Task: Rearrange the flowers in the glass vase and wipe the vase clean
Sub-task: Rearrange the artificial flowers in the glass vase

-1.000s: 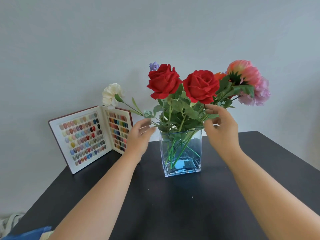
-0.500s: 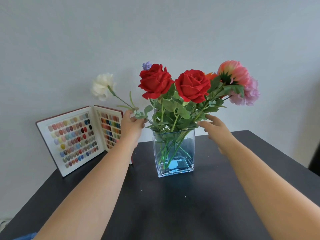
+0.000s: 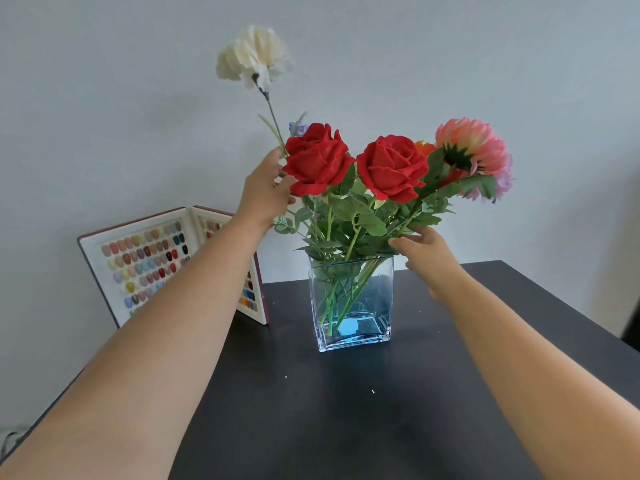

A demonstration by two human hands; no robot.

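Standing on a dark table (image 3: 346, 427), near the middle, is a square glass vase (image 3: 353, 303) with green stems inside it. Two red roses (image 3: 391, 166) sit on top, side by side. A big pink flower (image 3: 474, 147) leans out to the right, and a little purple flower (image 3: 298, 127) peeks from behind the left rose.

The left hand (image 3: 265, 192) is closed around the stem of a white flower (image 3: 252, 57). That flower is held up high, above all the others, and its stem tilts a bit to the left. You cannot see where the stem ends, because the hand and the roses hide it.

The right hand (image 3: 426, 251) is open. Its fingers touch the green leaves just above the right edge of the vase.

Behind the left arm, an open book of nail colours (image 3: 145, 265) stands up on the table against the wall. It has many small coloured dots in rows.

The wall (image 3: 104, 98) is plain and pale grey. A few tiny white crumbs lie on the table in front of the vase.
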